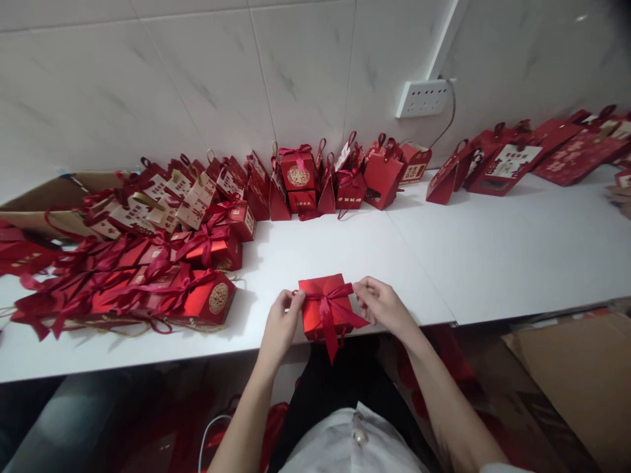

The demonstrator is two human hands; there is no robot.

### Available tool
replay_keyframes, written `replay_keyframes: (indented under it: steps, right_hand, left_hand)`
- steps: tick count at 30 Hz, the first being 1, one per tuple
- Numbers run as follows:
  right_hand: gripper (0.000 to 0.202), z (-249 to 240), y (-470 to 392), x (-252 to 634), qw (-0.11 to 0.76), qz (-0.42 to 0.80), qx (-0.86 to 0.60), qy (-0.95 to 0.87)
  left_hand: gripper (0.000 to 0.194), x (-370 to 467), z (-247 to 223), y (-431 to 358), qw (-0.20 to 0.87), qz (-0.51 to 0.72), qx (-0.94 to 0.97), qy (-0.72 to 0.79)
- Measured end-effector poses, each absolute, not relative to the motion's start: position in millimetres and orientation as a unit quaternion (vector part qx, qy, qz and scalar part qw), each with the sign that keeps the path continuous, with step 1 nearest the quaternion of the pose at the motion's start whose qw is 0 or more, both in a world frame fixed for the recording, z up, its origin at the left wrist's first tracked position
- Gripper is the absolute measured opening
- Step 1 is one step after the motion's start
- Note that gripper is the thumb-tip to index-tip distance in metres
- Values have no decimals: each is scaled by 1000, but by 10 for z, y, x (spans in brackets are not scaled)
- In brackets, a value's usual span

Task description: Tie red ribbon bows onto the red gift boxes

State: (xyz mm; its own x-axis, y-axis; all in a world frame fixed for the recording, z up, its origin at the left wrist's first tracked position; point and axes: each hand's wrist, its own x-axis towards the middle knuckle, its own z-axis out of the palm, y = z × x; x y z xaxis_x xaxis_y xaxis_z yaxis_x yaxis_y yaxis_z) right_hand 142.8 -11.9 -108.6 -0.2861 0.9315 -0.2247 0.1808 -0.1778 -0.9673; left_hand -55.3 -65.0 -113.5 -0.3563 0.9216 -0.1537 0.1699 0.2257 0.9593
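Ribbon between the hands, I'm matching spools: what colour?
The ribbon is crimson, clearest in the head view.

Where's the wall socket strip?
Head view, upper right: the white socket strip sits on the wall, at the lower end of the white trunking, above a red box.

Left hand (284,318), right hand (382,303) pinching ribbon bow (327,315) — red box (311,320) on white table (340,246).

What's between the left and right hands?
A red box topped with a ribbon bow, between left hand and right hand, in the head view.
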Motion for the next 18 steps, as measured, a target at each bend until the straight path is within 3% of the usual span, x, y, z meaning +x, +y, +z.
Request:
replay_keyframes:
  steps: [6, 11, 18]
  right_hand:
    - [41, -1187, -91, 1219, 373, 611, -447, -536]
    - [40, -1191, -129, 1227, 382, 634, -441, -507]
    - [37, -1222, -159, 1275, 366, 665, -461, -460]
  left_hand:
    - [33, -535, -1131, -686, 456, 541, 362, 607]
    - [39, -551, -1106, -621, 458, 532, 363, 613]
    - [20, -529, -1179, -665, 490, 544, 353, 582]
